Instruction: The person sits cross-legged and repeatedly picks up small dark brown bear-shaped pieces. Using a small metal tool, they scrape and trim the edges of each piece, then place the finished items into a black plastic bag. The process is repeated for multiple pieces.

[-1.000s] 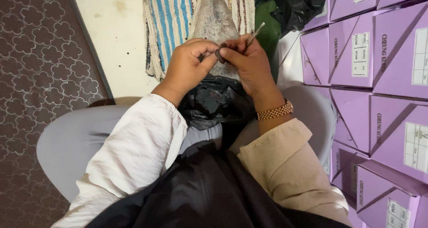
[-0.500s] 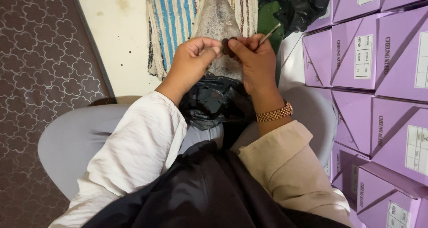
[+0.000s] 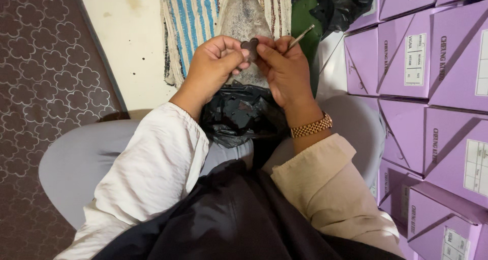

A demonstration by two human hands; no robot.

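My left hand (image 3: 213, 67) and my right hand (image 3: 284, 69) meet in front of me and together pinch a small dark flower-shaped piece (image 3: 250, 47) between their fingertips. My right hand also grips a thin metal needle-like tool (image 3: 301, 37) that sticks out up and to the right. A gold-coloured watch (image 3: 311, 127) sits on my right wrist. Below the hands, on my lap, lies an open black plastic bag (image 3: 239, 115) with several dark pieces inside.
Stacked purple boxes (image 3: 432, 87) with white labels fill the right side. A striped blue-and-white cloth (image 3: 190, 16) with a grey patterned piece (image 3: 244, 13) lies ahead on the pale floor. A dark patterned carpet (image 3: 46, 72) covers the left. Another black bag (image 3: 335, 3) sits at the top.
Both hands have shifted slightly up and right with the small piece. The needle-like tool now points more upward to the right.
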